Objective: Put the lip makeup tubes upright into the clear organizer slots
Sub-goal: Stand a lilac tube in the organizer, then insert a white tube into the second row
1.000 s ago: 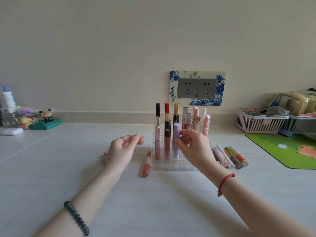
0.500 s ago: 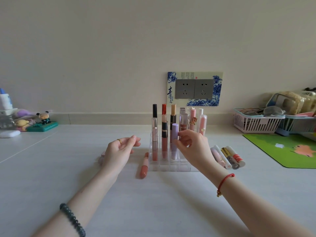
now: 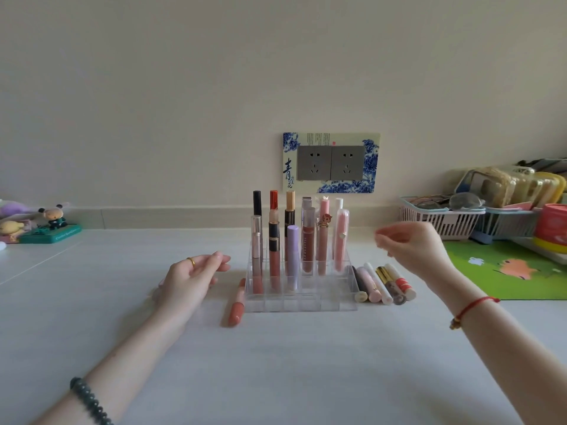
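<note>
A clear organizer (image 3: 306, 303) stands mid-table with several lip tubes upright in its back rows, among them a lilac tube (image 3: 292, 256). A coral tube (image 3: 236, 308) lies flat along the organizer's left side. Several more tubes (image 3: 383, 286) lie side by side at its right. My left hand (image 3: 191, 277) hovers left of the organizer, fingers relaxed, holding nothing; something pink is hidden under it. My right hand (image 3: 411, 248) is raised above the lying tubes, right of the organizer, fingers loosely curled and empty, slightly blurred.
Pink and blue baskets (image 3: 445, 216) with pouches and glasses sit at the back right, beside a red and yellow tin (image 3: 552, 228). A green mat (image 3: 506, 271) lies on the right. Small figurines (image 3: 49, 222) stand at the back left. A socket plate (image 3: 331, 162) is on the wall.
My right hand has let go of the lilac tube, which now stands in its slot, and has moved right and up. My left hand has hardly moved.
</note>
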Tool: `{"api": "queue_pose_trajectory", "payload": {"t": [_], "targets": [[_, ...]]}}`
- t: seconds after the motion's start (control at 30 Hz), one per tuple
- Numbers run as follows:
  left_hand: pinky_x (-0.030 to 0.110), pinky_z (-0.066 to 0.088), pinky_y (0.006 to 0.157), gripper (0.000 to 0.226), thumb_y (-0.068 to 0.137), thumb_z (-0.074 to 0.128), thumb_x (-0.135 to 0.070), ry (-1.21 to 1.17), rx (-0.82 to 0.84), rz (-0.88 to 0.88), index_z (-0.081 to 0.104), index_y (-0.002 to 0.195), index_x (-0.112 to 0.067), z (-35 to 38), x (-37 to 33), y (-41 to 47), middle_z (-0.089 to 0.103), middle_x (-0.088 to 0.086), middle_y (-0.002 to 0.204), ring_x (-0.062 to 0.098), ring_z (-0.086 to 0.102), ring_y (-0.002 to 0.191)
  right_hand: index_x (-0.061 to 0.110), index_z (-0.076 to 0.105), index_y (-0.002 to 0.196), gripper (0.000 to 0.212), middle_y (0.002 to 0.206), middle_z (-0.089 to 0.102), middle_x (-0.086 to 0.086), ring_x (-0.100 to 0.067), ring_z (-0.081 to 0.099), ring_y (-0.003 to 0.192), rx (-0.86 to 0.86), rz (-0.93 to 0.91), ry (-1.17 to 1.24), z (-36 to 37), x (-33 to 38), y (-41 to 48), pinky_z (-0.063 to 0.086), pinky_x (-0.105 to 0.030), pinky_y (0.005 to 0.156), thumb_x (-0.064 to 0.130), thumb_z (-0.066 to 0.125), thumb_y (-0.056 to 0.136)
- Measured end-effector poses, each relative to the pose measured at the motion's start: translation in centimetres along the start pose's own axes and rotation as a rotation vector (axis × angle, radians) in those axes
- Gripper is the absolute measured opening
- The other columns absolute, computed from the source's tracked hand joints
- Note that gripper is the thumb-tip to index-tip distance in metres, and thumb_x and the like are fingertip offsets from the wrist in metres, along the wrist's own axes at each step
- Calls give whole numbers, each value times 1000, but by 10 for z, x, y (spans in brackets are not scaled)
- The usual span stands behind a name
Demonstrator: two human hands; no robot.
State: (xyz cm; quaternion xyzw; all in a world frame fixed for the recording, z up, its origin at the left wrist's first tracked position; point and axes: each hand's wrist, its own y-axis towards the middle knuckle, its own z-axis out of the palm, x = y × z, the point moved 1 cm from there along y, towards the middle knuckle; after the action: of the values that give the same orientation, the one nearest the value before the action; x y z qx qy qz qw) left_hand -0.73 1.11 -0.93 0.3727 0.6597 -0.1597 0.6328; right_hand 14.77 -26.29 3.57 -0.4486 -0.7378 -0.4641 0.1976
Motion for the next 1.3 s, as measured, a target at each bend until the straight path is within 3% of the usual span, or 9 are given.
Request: {"api": "queue_pose_trajectory", "payload": {"t": [0.13, 0.27, 0.4, 0.57, 0.7, 0.8, 0.97, 1.13, 1.3], "targets": [[20, 30, 48, 21, 89, 53, -33, 6, 4, 12, 69, 86, -20, 1, 2, 1, 69, -9, 82, 9, 49, 59, 5, 72, 88, 15, 89, 70, -12, -16, 56, 69, 82, 60, -243, 10, -28, 9, 39, -20, 59, 14, 65, 78], [12, 31, 39, 20, 89, 53, -32, 26, -3, 28, 69, 82, -23, 1, 5, 4, 67, -22, 61, 8, 50, 57, 7, 71, 86, 19, 82, 64, -6, -18, 57, 73, 184, 120, -403, 21, -39, 27, 45, -25, 64, 23, 64, 79], [20, 34, 48, 20, 90, 52, -30, 53, 5, 37, 69, 81, -24, 1, 6, 7, 66, -28, 61, 10, 53, 61, 8, 67, 85, 36, 76, 65, -5, -22, 61, 75, 294, 202, -553, 34, -44, 42, 55, -31, 67, 42, 65, 73], [10, 31, 36, 20, 90, 52, -26, 36, -1, 58, 68, 81, -20, 2, 3, 6, 67, -11, 75, 12, 50, 61, 16, 47, 64, 34, 71, 56, -3, -23, 57, 81, 383, 283, -645, 45, -44, 48, 49, -36, 83, 46, 62, 71], [14, 27, 33, 19, 91, 52, -24, 29, -4, 66, 68, 82, -18, 1, 3, 6, 66, -7, 80, 14, 47, 61, 16, 45, 64, 28, 75, 56, -4, -24, 57, 84, 421, 346, -630, 49, -41, 50, 48, -39, 88, 39, 61, 69], [15, 27, 34, 20, 90, 52, -26, 22, -6, 59, 68, 80, -19, 0, 3, 6, 67, -7, 80, 14, 47, 60, 13, 48, 62, 27, 68, 54, -4, -23, 57, 77, 383, 344, -579, 46, -36, 49, 49, -32, 77, 34, 61, 70], [19, 29, 42, 20, 89, 55, -31, 28, 5, 47, 70, 77, -24, -2, 8, 9, 69, -20, 66, 12, 51, 59, 7, 45, 50, 37, 50, 36, -1, -14, 32, 45, 297, 295, -356, 28, -22, 44, 25, -21, 44, 26, 59, 78], [25, 30, 52, 19, 82, 60, -41, 6, 23, 47, 71, 71, -29, -3, 9, 10, 70, -20, 69, 3, 53, 53, -5, 64, 81, 33, 57, 45, -5, -15, 35, 49, 149, 114, -65, 1, 0, 28, 26, -23, 45, 24, 51, 89], [25, 29, 52, 20, 82, 59, -42, 7, 30, 43, 71, 71, -31, -2, 10, 9, 69, -20, 67, 5, 51, 51, 10, 48, 106, 23, 78, 63, -2, -10, 59, 66, -62, -68, 338, -12, 49, 5, 49, -23, 57, 28, 41, 93]]}}
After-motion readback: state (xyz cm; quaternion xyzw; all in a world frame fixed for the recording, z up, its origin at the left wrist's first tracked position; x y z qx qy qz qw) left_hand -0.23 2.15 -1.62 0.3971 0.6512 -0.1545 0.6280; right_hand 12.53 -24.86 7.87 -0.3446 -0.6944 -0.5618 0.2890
